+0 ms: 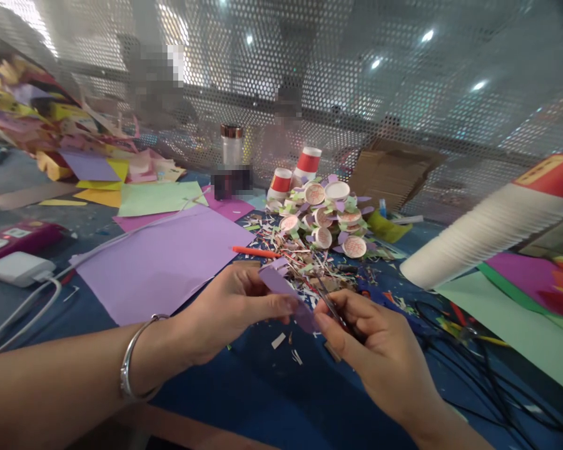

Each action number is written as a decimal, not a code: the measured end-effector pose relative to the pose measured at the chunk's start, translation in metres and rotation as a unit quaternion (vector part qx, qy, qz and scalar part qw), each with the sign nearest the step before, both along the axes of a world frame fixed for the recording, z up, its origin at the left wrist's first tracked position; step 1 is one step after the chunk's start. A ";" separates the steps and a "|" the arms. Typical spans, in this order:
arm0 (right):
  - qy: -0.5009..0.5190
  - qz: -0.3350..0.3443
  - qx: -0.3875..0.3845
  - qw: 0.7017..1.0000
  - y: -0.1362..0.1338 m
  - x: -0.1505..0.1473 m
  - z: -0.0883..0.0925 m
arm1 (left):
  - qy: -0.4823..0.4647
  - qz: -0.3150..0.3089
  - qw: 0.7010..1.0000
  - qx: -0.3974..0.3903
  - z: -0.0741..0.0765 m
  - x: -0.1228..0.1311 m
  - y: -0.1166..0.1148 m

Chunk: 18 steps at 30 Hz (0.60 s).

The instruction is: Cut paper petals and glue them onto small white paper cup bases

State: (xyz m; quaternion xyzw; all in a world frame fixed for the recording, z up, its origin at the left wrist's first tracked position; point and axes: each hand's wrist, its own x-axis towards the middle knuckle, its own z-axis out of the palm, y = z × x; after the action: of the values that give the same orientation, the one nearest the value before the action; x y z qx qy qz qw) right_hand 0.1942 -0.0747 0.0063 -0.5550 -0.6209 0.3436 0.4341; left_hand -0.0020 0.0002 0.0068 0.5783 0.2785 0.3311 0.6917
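My left hand (229, 312) pinches a small strip of purple paper (284, 289) above the blue table (263, 400). A silver bangle sits on that wrist. My right hand (380, 350) is closed round small scissors (331, 306), whose blades meet the paper's lower end. Behind the hands lies a heap of paper scraps (309, 256). Further back is a pile of paper-cup flowers (328, 215) with purple and green petals.
A large purple sheet (164, 262) lies left, with green, yellow and pink sheets behind. A red pen (256, 252), a long stack of white cups (488, 228) at right, a white charger (16, 267) with cables, two upright red cups (295, 172), a perforated metal screen behind.
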 end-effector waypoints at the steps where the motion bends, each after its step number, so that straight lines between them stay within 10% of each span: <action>1: 0.002 -0.002 -0.004 1.000 0.000 -0.001 0.000 | -0.025 0.006 0.999 -0.019 -0.001 0.001 0.000; 18: 0.037 0.049 -0.063 0.996 0.003 -0.003 -0.005 | -0.044 0.038 0.998 -0.031 -0.005 0.010 -0.007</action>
State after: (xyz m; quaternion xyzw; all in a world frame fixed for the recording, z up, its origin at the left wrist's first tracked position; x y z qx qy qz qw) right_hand 0.1908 -0.0721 0.0014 -0.5369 -0.6084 0.4228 0.4035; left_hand 0.0077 -0.0072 0.0020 0.5305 0.2800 0.3736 0.7076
